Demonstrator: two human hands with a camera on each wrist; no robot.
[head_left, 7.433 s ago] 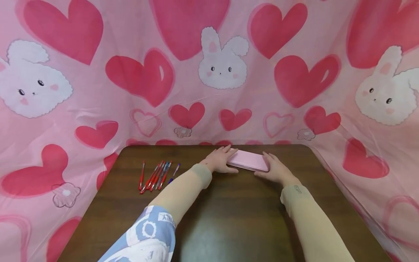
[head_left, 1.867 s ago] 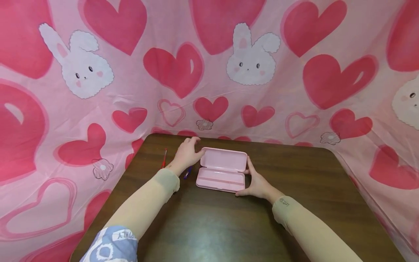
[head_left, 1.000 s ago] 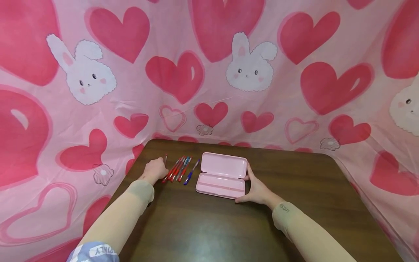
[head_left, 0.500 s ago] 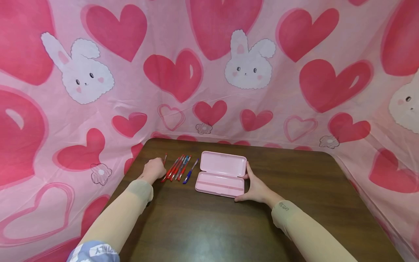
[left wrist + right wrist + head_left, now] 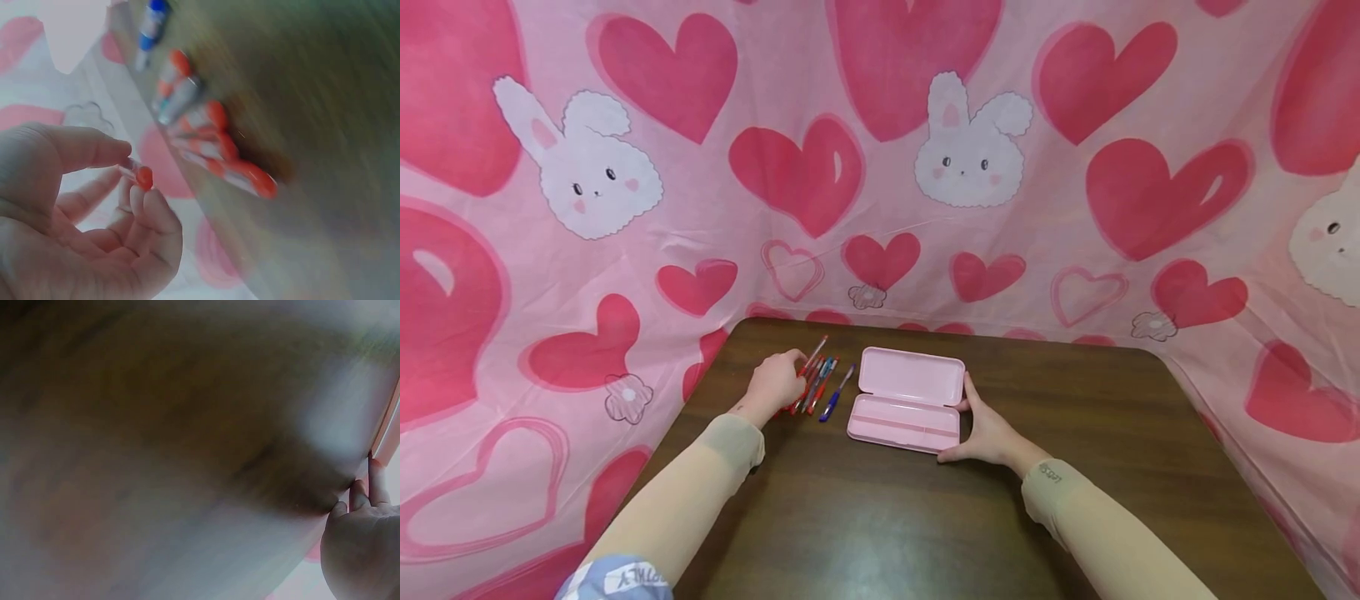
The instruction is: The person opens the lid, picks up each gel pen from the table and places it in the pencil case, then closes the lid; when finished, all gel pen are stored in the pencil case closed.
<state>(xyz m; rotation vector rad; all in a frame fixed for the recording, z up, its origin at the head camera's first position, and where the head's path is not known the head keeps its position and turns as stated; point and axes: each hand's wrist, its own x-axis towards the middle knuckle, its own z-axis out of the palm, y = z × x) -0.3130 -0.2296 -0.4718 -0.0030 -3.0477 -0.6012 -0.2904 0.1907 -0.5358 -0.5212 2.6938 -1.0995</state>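
My left hand (image 5: 775,383) pinches a red pen (image 5: 815,353) between thumb and fingers, lifted over the other pens. In the left wrist view the pen's red end (image 5: 144,178) pokes out between the fingertips. Under and beside that hand lie several red pens and a greyish one (image 5: 820,387), partly covered by it. A blue pen (image 5: 837,394) lies apart, nearer the case. The pink pencil case (image 5: 912,377) stands open, its lid tipped back, with a divider along the bottom tray (image 5: 895,433). My right hand (image 5: 992,429) grips its right end, thumb in front and fingers behind.
Everything lies on a dark brown wooden table (image 5: 880,517). A pink cloth (image 5: 1037,292) with hearts and rabbits hangs round its back and sides. The pencil case sits to the right of the pens.
The pencil case, closed at first, now stands open. My left hand went from the case to the leftmost pen, took hold of it and carries it right. The right hand stays on the case.
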